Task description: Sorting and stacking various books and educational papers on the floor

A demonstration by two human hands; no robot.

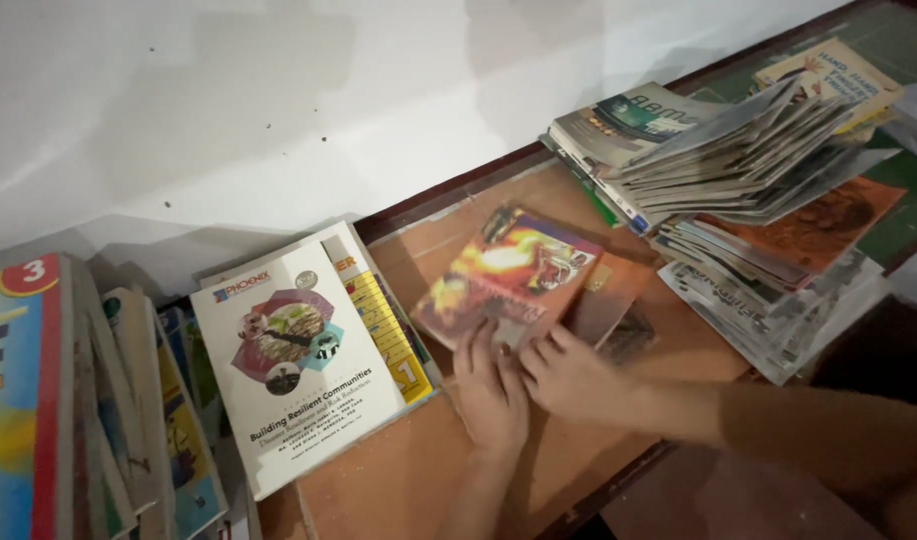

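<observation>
The left hand (490, 385) lay palm down on the brown tabletop (398, 470), fingers extended and slightly spread, fingertips touching the near edge of the orange-covered book (508, 270). The right hand (568, 372) lay just beside it, forearm entering from the right, fingers extended flat onto the same edge and onto a darker book (618, 300) partly beneath. Neither hand was closed around anything; both pressed flat.

The orange-covered book lay flat near the table's centre, tilted diagonally. To its left lay a white-covered book (298, 370) over a yellow one (383, 325). Upright books (68, 400) stood at far left. A large fanned stack of magazines (748, 170) occupied the right end. A white wall (278, 90) bordered the table.
</observation>
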